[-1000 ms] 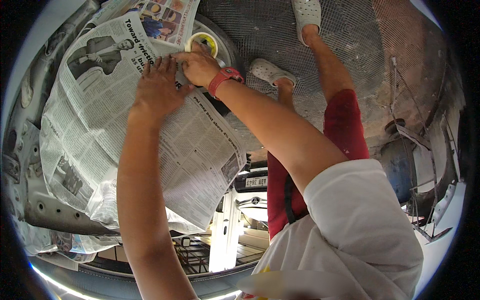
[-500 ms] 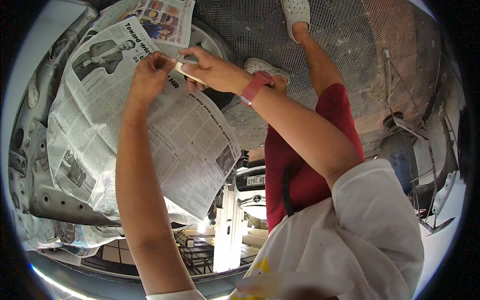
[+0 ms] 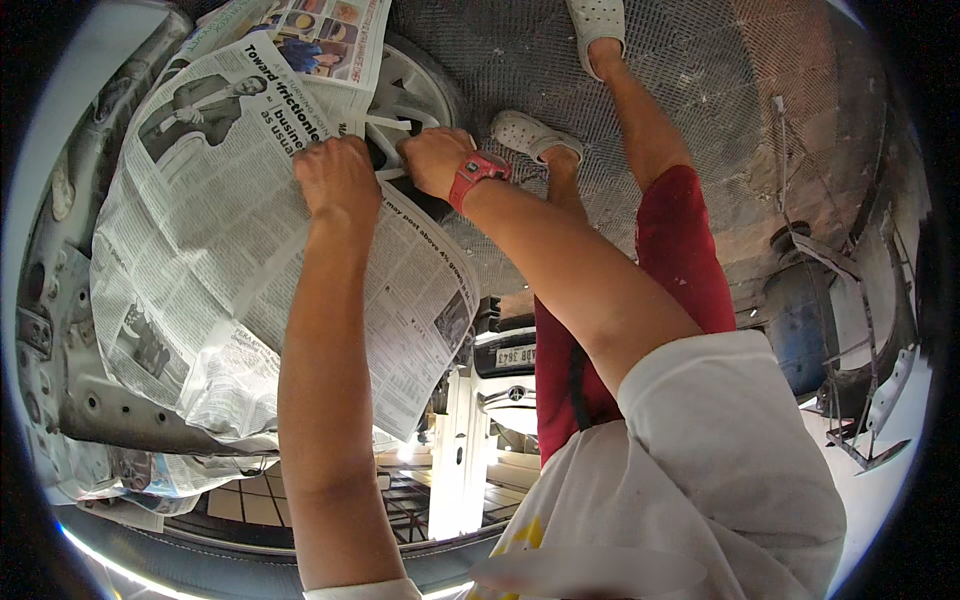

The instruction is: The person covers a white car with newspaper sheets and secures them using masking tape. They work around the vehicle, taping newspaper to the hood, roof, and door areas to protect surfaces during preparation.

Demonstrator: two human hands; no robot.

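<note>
Sheets of newspaper (image 3: 210,220) cover a large rounded shape on the left. My left hand (image 3: 342,180) is closed at the sheet's upper right edge, its fingers curled under and partly hidden. Close beside it on the right is my right hand (image 3: 435,160), wearing a red watch (image 3: 478,178). Its fingers are bent and mostly hidden, so what they hold does not show. A short pale strip (image 3: 388,123) stands out just above the two hands. Behind them, a car wheel (image 3: 425,85) with grey spokes shows past the paper.
Bare metal car body panels (image 3: 90,395) run along the left. Textured dark matting (image 3: 690,80) lies under my feet in pale clogs (image 3: 535,135). A metal frame (image 3: 860,300) and a blue drum (image 3: 795,340) stand at right. A vehicle's licence plate (image 3: 515,356) shows low in the middle.
My left hand has moved right and down, turning its back upward. My right hand has shifted right and lower and its fingers have curled in. The cream strip no longer stretches between them.
</note>
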